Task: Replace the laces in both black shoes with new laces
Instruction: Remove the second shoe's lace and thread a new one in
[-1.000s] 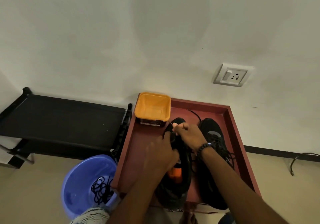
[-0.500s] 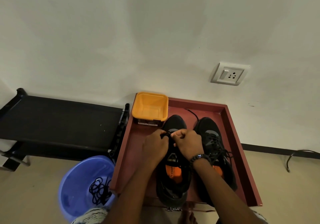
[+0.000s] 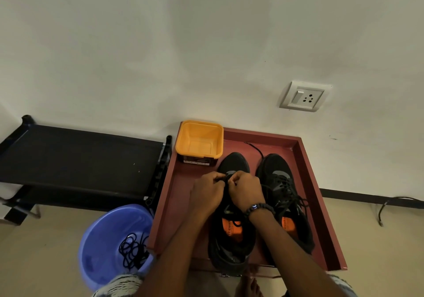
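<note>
Two black shoes with orange insoles stand side by side in a dark red tray (image 3: 307,173), toes toward the wall. Over the front of the left shoe (image 3: 231,246) my left hand (image 3: 206,193) and my right hand (image 3: 246,192) meet, each pinching a black lace at the eyelets near the toe. The lace itself is mostly hidden by my fingers. The right shoe (image 3: 283,195) is laced with a black lace, its ends lying loose; one lace end trails toward the tray's back wall.
An empty orange tub (image 3: 199,139) sits on a dark box at the tray's back left corner. A blue basin (image 3: 107,244) holding coiled black laces stands on the floor to the left. A black rack (image 3: 78,157) is beyond it. A wall socket (image 3: 302,96) is on the wall.
My left hand has come up from the left shoe's middle to meet my right hand near the toe. The view has also shifted slightly.
</note>
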The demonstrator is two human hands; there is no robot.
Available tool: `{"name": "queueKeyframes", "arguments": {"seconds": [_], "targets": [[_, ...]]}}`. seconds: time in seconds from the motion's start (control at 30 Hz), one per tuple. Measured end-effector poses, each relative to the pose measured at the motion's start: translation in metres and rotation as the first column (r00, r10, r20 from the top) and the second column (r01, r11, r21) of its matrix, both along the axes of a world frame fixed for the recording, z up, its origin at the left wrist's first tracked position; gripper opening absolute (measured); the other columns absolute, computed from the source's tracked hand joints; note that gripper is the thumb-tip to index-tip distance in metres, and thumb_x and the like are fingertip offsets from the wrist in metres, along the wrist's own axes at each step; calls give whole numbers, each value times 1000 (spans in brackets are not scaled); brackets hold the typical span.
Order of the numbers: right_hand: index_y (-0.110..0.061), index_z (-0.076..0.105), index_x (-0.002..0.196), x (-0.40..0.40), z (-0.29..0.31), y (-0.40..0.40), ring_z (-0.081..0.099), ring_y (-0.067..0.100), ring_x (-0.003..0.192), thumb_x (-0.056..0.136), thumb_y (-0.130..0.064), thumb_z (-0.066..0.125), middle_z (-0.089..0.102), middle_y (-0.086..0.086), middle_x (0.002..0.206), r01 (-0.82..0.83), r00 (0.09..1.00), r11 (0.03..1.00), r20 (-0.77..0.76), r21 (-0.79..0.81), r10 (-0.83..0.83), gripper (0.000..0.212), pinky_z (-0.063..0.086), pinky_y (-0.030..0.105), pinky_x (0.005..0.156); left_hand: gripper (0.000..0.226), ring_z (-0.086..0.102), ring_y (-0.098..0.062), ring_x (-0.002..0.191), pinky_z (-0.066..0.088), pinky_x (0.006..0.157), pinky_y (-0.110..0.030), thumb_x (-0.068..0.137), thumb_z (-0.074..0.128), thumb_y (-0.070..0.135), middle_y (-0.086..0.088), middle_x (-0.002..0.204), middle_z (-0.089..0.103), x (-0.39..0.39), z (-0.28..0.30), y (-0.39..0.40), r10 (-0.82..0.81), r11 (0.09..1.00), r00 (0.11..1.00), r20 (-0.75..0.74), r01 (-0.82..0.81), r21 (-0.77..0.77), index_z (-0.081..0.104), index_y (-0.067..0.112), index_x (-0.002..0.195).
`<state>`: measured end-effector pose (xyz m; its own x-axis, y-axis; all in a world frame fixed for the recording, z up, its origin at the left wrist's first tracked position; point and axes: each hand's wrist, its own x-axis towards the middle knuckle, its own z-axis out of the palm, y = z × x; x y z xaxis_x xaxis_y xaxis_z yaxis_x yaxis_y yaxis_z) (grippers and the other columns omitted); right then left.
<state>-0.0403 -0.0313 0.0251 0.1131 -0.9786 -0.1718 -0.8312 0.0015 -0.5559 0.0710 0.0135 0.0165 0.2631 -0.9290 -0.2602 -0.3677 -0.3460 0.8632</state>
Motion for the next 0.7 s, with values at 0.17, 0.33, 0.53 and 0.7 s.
{"name": "queueKeyframes", "arguments": {"seconds": [0.17, 0.33, 0.53, 0.7], "targets": [[-22, 63, 73, -2, -2, 0, 65, 13, 77, 91, -12, 57, 69, 0, 81, -62, 997, 997, 58, 39, 60, 21, 50, 19, 67, 34, 63, -10, 103, 53, 94, -38, 91, 50, 16, 6, 112, 70, 4, 0, -1, 36, 999, 999, -14, -36, 2, 70, 26, 116], [-14, 65, 81, 3, -1, -1, 58, 10, 74, 89, -8, 55, 65, -1, 82, -71, 997, 997, 27, 27, 70, 14, 44, 14, 63, 33, 62, -6, 100, 53, 91, -32, 93, 50, 16, 8, 111, 69, 8, 1, 0, -1, 1000, 1000, -29, 1, 4, 69, 27, 117], [-9, 63, 91, -3, -12, 5, 63, 17, 75, 94, -13, 51, 68, 6, 85, 49, 995, 999, 87, -24, -46, 13, 47, 21, 59, 39, 62, -7, 108, 52, 97, -35, 89, 50, 22, 8, 119, 69, 5, 1, 0, -97, 995, 995, 5, 97, 5, 67, 29, 123], [-20, 62, 87, -10, -12, 8, 67, 5, 65, 95, -21, 62, 68, -5, 80, 38, 972, 999, 230, 15, -40, 8, 50, 11, 59, 37, 62, -8, 108, 52, 97, -34, 92, 52, 18, 7, 120, 68, 6, -1, -1, -74, 997, 997, 36, 75, -15, 66, 25, 124]]}}
